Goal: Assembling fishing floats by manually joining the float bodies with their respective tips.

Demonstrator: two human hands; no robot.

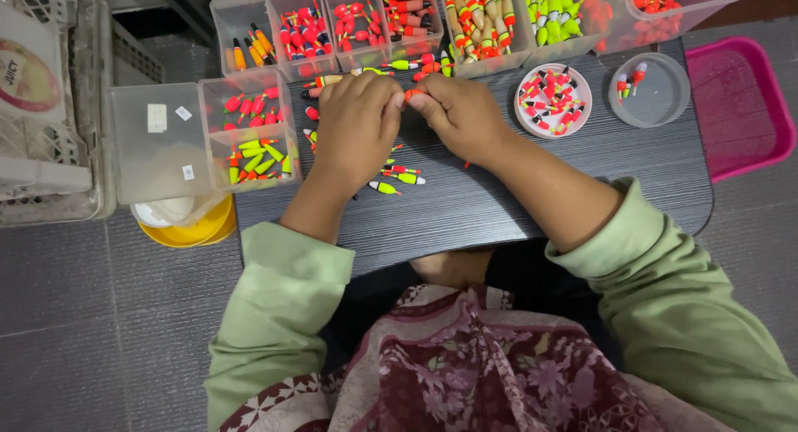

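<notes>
Both hands meet over the far middle of a small dark table. My left hand and my right hand pinch a small red fishing float between their fingertips. Loose yellow-green and red floats lie on the table just under and beside my left wrist. More floats lie just beyond the fingers.
Clear compartment boxes of red, orange and yellow-green floats line the far edge. A smaller clear box sits at the left over a yellow bowl. A white dish of floats and a clear lid stand right, beside a pink tray.
</notes>
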